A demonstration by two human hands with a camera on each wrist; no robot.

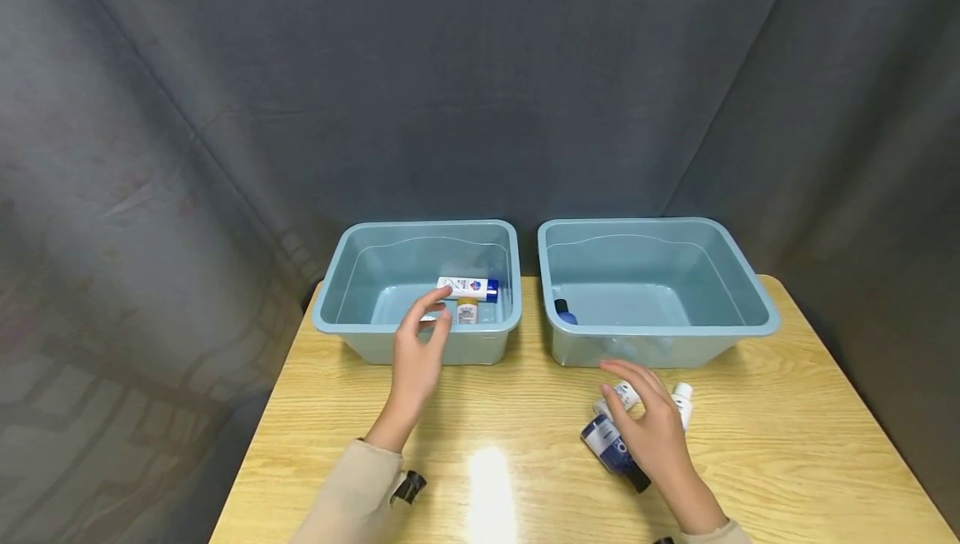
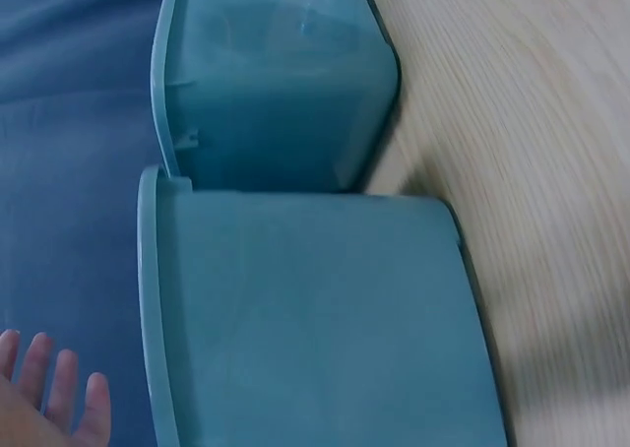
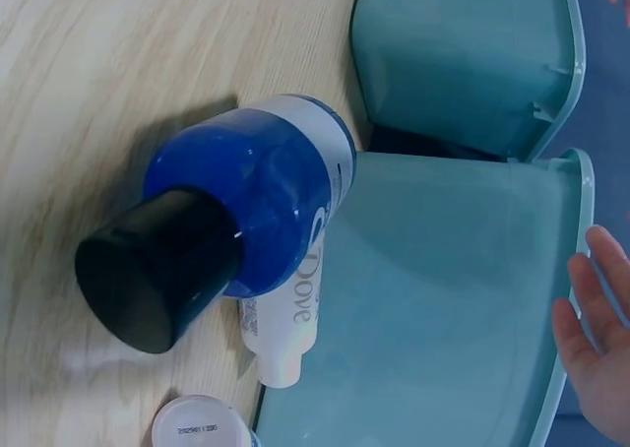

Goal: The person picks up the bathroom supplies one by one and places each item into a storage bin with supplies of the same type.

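Note:
My left hand (image 1: 418,354) hovers over the front rim of the left blue bin (image 1: 352,277), thumb and fingers apart, holding nothing. Inside that bin lie a white tube with a blue cap (image 1: 468,289) and a small bottle with a yellow cap (image 1: 467,311); something white shows partly behind the fingers. Above the table, my right hand (image 1: 652,431) has its fingers loosely bent and grips nothing. Beneath and beside it lie a blue bottle with a black cap (image 3: 261,186), a white Dove bottle (image 3: 295,314) and another white-capped bottle (image 1: 682,405).
The right blue bin (image 1: 720,277) stands beside the left one, a narrow gap between them. A dark blue bottle with a black cap (image 1: 566,311) lies in its front left corner. A grey curtain (image 1: 480,94) hangs behind the wooden table (image 1: 345,411).

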